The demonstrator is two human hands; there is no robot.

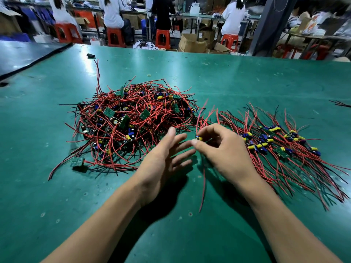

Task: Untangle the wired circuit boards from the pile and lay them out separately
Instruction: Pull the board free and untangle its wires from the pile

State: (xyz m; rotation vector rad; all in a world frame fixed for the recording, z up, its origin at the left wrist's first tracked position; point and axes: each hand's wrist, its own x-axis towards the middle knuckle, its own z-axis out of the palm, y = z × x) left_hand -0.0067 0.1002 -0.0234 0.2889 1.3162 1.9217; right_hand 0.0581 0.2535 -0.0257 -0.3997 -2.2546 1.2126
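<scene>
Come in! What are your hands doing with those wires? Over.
Right hand pinching one wired board. Left hand open, empty. Tangled pile on left, laid-out row on right.

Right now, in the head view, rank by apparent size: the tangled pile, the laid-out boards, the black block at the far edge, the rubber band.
1. The tangled pile and the laid-out boards: similar spread, too close to rank.
2. The black block.
3. The rubber band, smallest.

Bright overhead light, glare streaks on the green mat (190, 76), wide-angle bending, blurred background.
</scene>
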